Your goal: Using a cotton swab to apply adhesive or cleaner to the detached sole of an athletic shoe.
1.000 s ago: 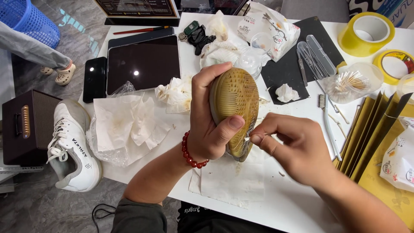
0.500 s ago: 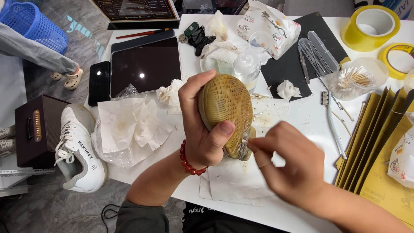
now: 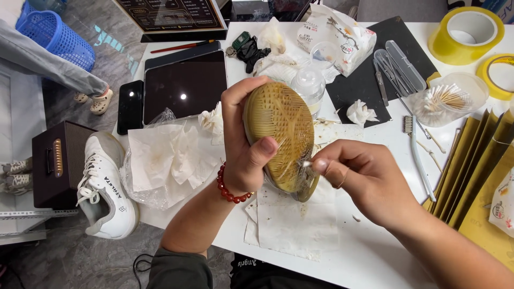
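L hand [image 3: 243, 155] is gripping the shoe [image 3: 281, 142] sole-up over the table [image 3: 375, 262], tilted slightly more than 1 s ago. R hand [image 3: 364, 179] is pinching a thin pick [image 3: 306, 164] (tip in tread), so groove-cleaning is ongoing.

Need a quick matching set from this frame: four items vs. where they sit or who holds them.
Items:
1. shoe sole
2. tablet
3. white sneaker
4. yellow tape roll

Places:
A. floor, left of the table
B. table's far right corner
C. gripped in the left hand
D. flat on the table, beside a black phone

Pairs: 1-C, 2-D, 3-A, 4-B
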